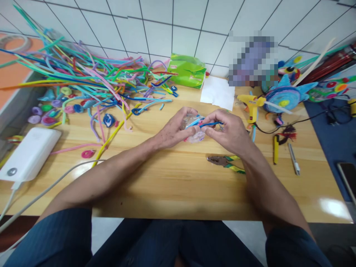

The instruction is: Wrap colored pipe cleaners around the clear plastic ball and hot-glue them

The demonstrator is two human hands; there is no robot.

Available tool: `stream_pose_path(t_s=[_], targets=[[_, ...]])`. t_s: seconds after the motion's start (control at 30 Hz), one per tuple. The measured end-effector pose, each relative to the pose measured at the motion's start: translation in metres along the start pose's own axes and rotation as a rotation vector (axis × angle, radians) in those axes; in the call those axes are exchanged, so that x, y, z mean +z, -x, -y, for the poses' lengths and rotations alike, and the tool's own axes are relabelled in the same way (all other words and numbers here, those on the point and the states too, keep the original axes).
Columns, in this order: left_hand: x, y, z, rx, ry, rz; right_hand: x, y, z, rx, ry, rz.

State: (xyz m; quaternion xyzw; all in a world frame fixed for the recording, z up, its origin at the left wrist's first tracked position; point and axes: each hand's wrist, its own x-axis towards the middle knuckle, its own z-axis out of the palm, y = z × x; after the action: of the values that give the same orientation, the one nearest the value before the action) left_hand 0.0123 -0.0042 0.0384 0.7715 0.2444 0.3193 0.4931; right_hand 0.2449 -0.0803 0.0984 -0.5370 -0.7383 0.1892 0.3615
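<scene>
Cloth sleeve (292, 244); right hand (227, 129) pinching thin blue strip (213, 124).

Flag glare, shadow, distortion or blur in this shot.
Head view: bright glare on the tabletop, at its near right corner and beside the left forearm; head view: soft shadow along the near edge; head view: wall tile lines fan outward; head view: pixelated block upper right; head view: soft detail on the clear plastic piece between left hand and right hand.

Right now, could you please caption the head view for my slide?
Right hand pinching a blue strip by clear plastic in the left hand, pliers on the table nearby.
</scene>
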Motion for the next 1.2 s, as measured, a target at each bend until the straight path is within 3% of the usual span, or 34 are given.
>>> stream_pose_path(t_s=[0.2, 0.57, 0.83, 1.2], targets=[[-0.004, -0.002, -0.001, 0.016, -0.004, 0.061, -0.001, 0.001, 0.002, -0.107, 0.151, -0.009], [-0.002, -0.003, 0.007, 0.139, -0.068, 0.056, 0.001, 0.000, 0.009, 0.035, 0.081, 0.006], [0.003, -0.003, 0.006, 0.106, -0.054, 0.008, 0.000, -0.001, 0.012, 0.053, 0.030, 0.027], [0.004, -0.001, 0.006, 0.089, -0.031, -0.010, -0.011, -0.003, -0.006, 0.069, -0.002, 0.077]])
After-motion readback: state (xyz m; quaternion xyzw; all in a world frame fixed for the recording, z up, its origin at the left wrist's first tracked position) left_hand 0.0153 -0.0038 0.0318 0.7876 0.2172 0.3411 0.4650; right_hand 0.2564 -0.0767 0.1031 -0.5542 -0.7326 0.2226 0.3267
